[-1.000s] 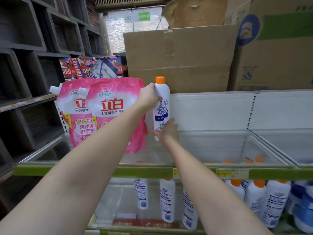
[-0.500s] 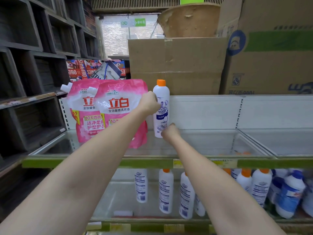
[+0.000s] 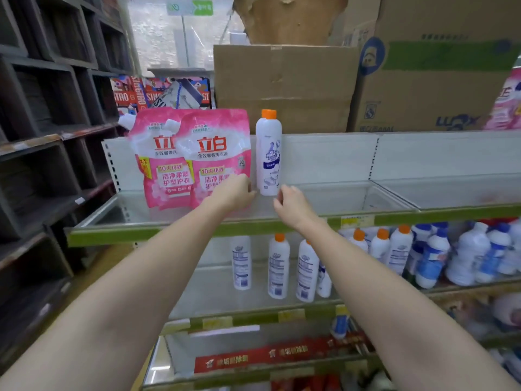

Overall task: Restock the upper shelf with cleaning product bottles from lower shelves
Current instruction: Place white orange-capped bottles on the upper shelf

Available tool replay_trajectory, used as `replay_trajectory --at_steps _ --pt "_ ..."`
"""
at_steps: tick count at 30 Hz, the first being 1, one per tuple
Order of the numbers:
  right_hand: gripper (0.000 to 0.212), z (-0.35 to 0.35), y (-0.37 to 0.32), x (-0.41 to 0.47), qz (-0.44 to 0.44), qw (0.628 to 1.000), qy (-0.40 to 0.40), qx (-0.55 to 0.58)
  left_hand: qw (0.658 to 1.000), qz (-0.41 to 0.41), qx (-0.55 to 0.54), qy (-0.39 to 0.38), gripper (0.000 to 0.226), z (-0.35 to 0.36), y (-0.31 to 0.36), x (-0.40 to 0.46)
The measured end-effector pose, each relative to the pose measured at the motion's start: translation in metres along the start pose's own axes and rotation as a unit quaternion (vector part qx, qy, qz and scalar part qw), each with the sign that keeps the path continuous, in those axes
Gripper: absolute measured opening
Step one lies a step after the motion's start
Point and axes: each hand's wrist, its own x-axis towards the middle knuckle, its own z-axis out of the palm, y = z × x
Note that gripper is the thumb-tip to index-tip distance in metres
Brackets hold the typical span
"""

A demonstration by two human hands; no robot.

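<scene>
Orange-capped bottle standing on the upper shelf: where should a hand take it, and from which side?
Grip the orange-capped bottle around its straight mid-body, below the narrower shoulder. Come from the front or right: it stands upright, the pink pouches crowd its left, and the shelf to its right is bare.

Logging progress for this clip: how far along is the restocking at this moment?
Done: one orange-capped bottle stands upright on the upper shelf, beside the pink pouches. In hand: nothing; the left hand and right hand are open on either side of its base. Left: most of that shelf is bare, and several matching bottles wait on the shelf below.
</scene>
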Motion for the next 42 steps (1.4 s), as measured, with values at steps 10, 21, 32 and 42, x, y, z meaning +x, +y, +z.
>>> replay_trajectory --at_steps 10,21,32,42 --pt "0.007 0.046 0.005 -0.11 0.026 0.991 -0.109 -0.067 0.994 -0.01 0.0 -0.107 0.031 0.058 -0.027 -0.092" --pt "0.003 0.064 0.067 -0.149 0.123 0.985 -0.116 -0.028 0.985 0.023 -0.019 -0.169 0.021 0.125 -0.012 -0.113" --pt "0.028 0.092 0.166 -0.12 0.202 0.971 -0.121 0.043 0.978 -0.012 -0.051 -0.201 0.02 0.203 0.032 -0.054" --pt "0.055 0.131 0.21 -0.086 0.211 0.953 -0.191 0.107 0.969 -0.066 -0.137 -0.194 0.039 0.239 0.07 0.002"
